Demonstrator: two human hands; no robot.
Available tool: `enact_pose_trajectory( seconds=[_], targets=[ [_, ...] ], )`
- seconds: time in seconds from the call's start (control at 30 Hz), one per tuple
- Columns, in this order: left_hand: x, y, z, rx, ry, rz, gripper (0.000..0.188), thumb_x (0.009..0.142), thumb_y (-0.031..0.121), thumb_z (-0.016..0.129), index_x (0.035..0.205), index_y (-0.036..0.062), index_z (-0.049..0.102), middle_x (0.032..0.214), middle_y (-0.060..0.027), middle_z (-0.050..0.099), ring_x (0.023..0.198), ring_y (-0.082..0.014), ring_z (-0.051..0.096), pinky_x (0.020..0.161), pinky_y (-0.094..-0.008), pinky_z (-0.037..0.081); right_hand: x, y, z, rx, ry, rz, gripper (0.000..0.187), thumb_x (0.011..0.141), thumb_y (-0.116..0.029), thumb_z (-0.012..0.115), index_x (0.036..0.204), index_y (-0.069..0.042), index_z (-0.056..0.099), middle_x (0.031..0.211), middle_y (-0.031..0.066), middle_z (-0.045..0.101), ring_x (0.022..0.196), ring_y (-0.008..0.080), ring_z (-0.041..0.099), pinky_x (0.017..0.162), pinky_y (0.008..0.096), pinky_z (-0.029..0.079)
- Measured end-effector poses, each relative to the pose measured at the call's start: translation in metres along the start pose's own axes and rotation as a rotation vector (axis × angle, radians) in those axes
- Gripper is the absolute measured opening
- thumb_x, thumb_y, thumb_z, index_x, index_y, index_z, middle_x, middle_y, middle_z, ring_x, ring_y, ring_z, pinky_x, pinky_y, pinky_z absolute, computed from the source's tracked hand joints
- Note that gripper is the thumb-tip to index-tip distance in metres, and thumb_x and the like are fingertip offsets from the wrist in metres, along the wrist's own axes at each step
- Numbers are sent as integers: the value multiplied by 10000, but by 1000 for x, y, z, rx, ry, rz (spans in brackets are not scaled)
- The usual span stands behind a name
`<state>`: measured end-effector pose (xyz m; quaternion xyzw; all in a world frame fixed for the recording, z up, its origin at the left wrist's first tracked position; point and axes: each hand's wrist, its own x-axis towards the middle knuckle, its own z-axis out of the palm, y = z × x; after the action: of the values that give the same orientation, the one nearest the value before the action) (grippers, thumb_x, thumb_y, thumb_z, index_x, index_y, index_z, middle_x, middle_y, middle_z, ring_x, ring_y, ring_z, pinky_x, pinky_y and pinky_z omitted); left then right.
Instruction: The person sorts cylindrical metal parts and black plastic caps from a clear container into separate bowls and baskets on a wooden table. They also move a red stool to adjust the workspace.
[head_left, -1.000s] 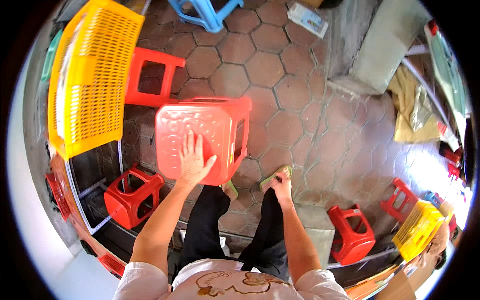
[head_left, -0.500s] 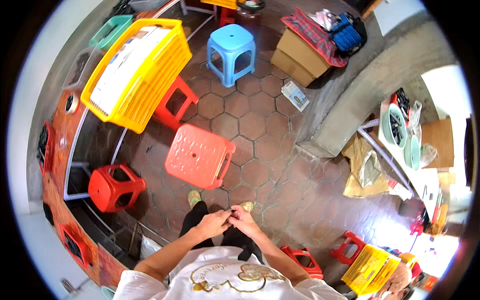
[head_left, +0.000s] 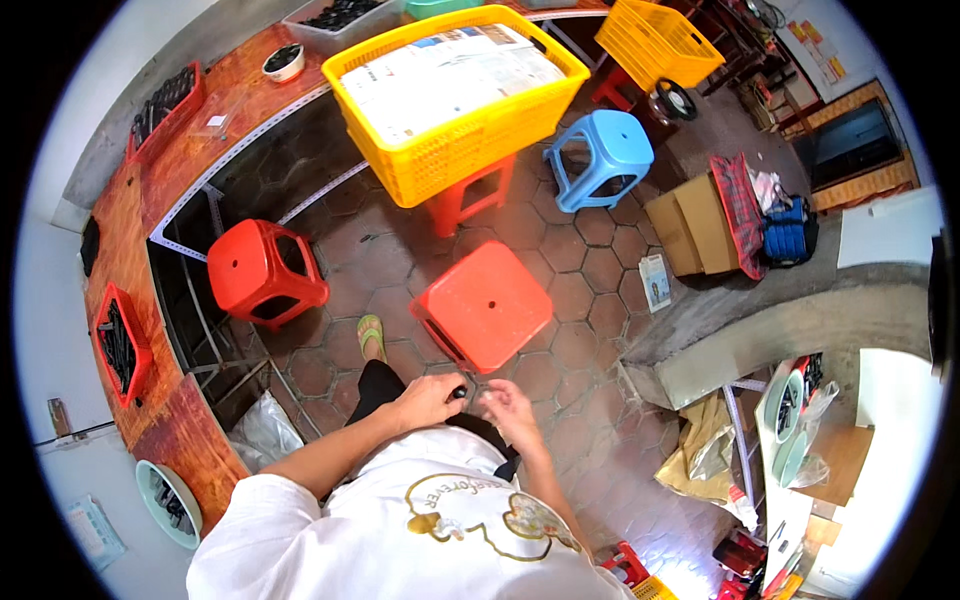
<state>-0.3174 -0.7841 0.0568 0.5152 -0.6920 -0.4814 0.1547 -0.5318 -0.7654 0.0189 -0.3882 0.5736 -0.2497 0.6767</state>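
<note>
Close in front of my body, my left hand [head_left: 430,400] is closed around a small black cylindrical piece [head_left: 459,392], whose rounded end pokes out by the thumb. Its exact kind is too small to make out. My right hand [head_left: 510,412] is a short way to the right of it, with fingers loosely bent and apart and nothing visible in them. Just beyond both hands stands a red plastic stool [head_left: 485,305] with a square top and a small central hole.
A yellow crate [head_left: 400,165] lined with paper rests on a red stool. Another red stool [head_left: 262,270] stands by the wooden bench [head_left: 240,100], which holds trays of black parts [head_left: 122,345]. A blue stool [head_left: 610,150] and cardboard box [head_left: 690,230] stand farther off.
My hands, together before, are now apart, and the black piece shows in my left. The view has swung leftward, bringing more of the bench and its trays into sight.
</note>
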Motion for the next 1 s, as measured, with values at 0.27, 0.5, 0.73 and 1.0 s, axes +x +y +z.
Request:
enact_pose_trajectory(
  seconds=[0.27,0.5,0.73,1.0],
  targets=[
    [8,-108,-169,-97,207,51,311,803,201,656,1055,25,610,877,-176,641,772,-302,646,688,-386,517,30,-48,63,-60,424,142,296,922,-188,565,1155,-11,526,871,71,660,610,89,563,508,206,433],
    [-10,-195,-251,-348,457,-265,296,812,243,661,969,-4,623,740,-150,633,667,-201,631,615,-343,497,55,8,83,-405,414,230,256,914,-207,564,1044,12,583,761,40,632,573,113,553,492,259,440],
    [-44,-265,-275,-504,667,-455,284,855,187,662,1051,-6,591,731,-18,562,609,-90,541,545,-236,464,47,70,86,-183,441,390,171,900,-200,560,864,-36,587,635,25,571,516,114,538,444,259,418],
    [6,-314,-381,-599,835,-443,322,850,217,663,1025,-44,593,732,-38,566,628,-123,586,569,-253,491,21,51,103,-199,519,481,216,893,-192,549,747,-35,571,573,36,549,473,116,493,407,272,374]
  ],
)
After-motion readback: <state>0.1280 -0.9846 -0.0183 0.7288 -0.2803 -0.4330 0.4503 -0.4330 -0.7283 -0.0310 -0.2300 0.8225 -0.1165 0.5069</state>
